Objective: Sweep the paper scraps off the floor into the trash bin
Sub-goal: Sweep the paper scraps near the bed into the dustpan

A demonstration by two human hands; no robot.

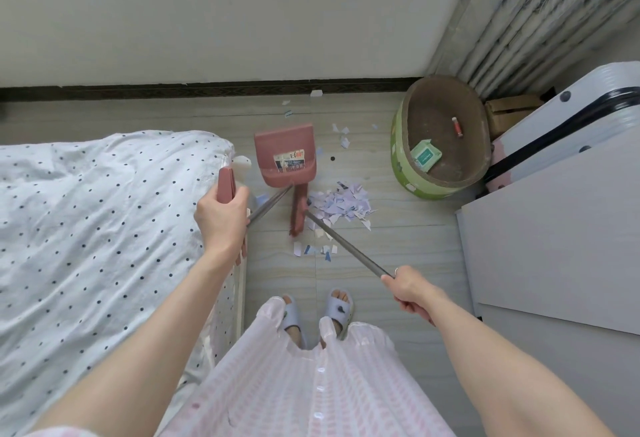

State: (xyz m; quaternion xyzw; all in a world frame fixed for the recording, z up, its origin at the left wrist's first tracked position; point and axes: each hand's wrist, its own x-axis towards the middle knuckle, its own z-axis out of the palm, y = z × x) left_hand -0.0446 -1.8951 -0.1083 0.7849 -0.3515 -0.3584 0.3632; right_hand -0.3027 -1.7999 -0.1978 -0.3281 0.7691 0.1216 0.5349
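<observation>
Nearest the camera: pink-striped nightdress (311, 384), and slippered feet (317, 313) on the floor (398, 263) just past it.
Right hand (407, 289): curled tight round the broom's metal handle (346, 246), at the near end of the shaft.
Left hand (221, 218): wrapped round the pink grip of the dustpan's handle (227, 185), up beside the bed (97, 211). So the hands are well apart, each clamped on its own tool.
Broom head (299, 210): down on the floor, touching the left edge of the pile.
Paper scraps (341, 206): mostly one heap in the middle of the floor, between dustpan (285, 156) and trash bin (440, 146). Strays lie nearer the feet and further off by the skirting.
Trash bin: green, far right, open top, a small green box (425, 155) and a red tube inside.
How the scraps will handle, my guess: super light and flat, so they'll flutter and slide under the pan lip. Short gentle strokes are the way to go.
Grip tip: keep the hold low on the shaft for control.
</observation>
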